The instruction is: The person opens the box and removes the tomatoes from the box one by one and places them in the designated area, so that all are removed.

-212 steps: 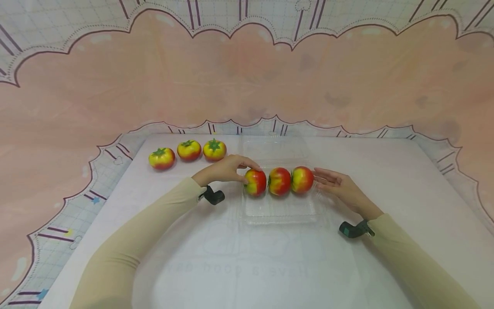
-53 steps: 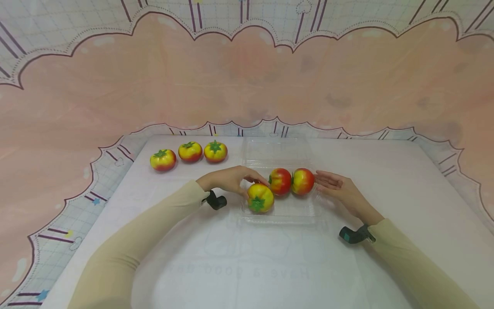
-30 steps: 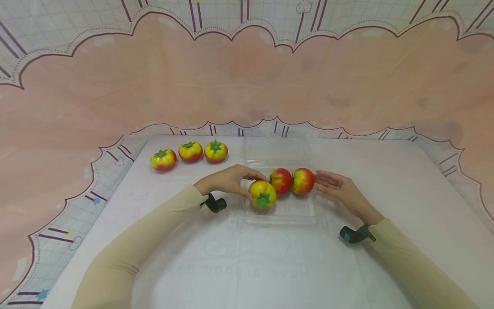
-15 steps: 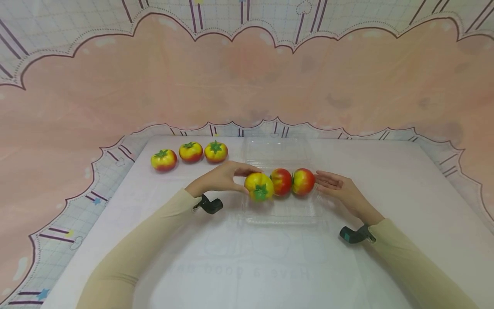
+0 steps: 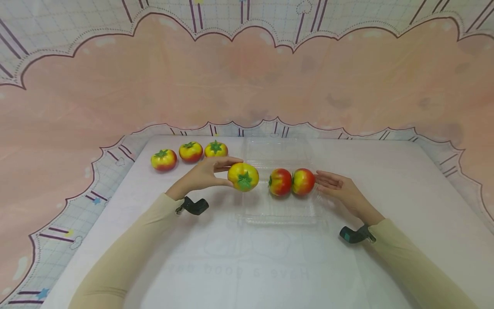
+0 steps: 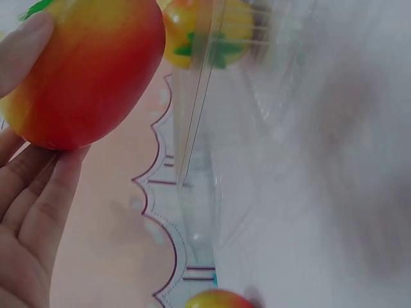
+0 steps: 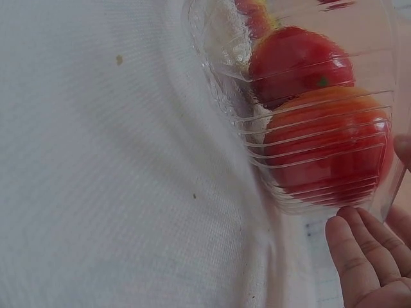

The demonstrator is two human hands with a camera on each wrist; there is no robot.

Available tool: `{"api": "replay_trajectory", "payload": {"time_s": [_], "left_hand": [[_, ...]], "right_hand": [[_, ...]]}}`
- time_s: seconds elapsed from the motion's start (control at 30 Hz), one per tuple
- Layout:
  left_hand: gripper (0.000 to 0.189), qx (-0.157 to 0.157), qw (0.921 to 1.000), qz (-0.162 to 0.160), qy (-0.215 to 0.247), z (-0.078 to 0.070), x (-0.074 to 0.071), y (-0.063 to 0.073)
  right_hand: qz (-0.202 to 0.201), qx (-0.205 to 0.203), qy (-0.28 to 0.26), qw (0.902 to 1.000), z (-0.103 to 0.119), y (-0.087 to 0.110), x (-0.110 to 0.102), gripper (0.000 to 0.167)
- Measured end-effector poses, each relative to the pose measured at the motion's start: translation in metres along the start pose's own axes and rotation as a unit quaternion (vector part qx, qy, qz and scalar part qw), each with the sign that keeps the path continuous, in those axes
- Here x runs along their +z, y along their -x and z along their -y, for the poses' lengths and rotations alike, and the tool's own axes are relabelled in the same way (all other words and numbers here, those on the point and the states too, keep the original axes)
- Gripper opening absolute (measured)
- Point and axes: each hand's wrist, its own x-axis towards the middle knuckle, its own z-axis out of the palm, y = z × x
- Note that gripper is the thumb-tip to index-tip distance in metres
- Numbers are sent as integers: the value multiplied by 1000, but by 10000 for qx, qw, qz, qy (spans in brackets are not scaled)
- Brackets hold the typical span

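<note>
My left hand (image 5: 204, 174) grips a yellow-red tomato (image 5: 243, 179) between thumb and fingers, raised over the left edge of a clear plastic box (image 5: 281, 220). The tomato's green stem end faces the head camera; its red side (image 6: 96, 77) fills the upper left of the left wrist view. Inside the box, two red tomatoes, one in the middle (image 5: 280, 182) and one at the right (image 5: 303, 181), lie side by side. Against the box's right wall rest the extended fingertips of my right hand (image 5: 341, 191), and the thumb (image 7: 402, 151) lies by the rim in the right wrist view.
Three more tomatoes stand stem up at the back left: a left one (image 5: 164, 160), a middle one (image 5: 191, 152) and a right one (image 5: 216, 149), partly behind my left hand. The box's transparent lid (image 5: 275, 149) lies open behind it on the white table (image 5: 239, 257).
The leftmost tomato in the box has been turned stem forward, shifted about, then lifted and carried left by my left hand. My right hand stays at the box's right side.
</note>
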Motion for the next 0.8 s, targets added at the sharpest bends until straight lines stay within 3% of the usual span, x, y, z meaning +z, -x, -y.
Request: {"api": "replay_trajectory", "payload": {"time_s": [0.37, 0.8], "left_hand": [[66, -638, 9952, -732, 81, 7, -23, 26], [65, -842, 9869, -1367, 186, 22, -40, 53]], "right_hand": [[52, -17, -89, 9999, 0, 1, 0, 61], [82, -109, -21, 9999, -1, 0, -1, 60]]}}
